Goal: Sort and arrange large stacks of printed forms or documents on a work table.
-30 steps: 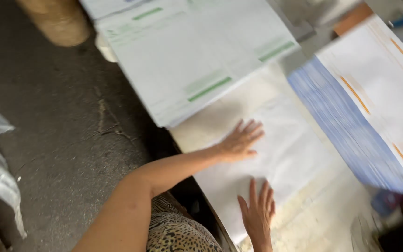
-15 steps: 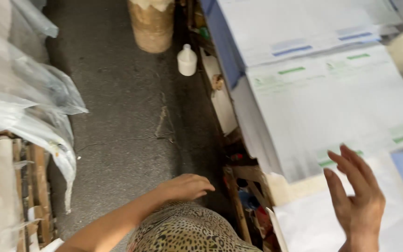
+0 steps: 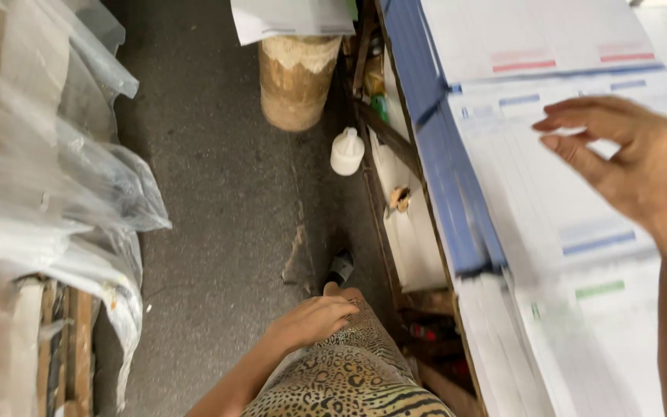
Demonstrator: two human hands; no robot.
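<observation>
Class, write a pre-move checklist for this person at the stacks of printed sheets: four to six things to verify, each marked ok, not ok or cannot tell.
1. Right hand free to take a sheet: ok, it is open over the paper with nothing in it.
2. Left hand free: ok, it is empty, down by the patterned skirt.
3. Stacks of printed sheets lie flat and in reach: ok, right under the right hand.
4. Stack edges squared: cannot tell, the near sheets are blurred.
5. Floor safe underfoot: not ok, a white bottle stands near the bench leg.
</observation>
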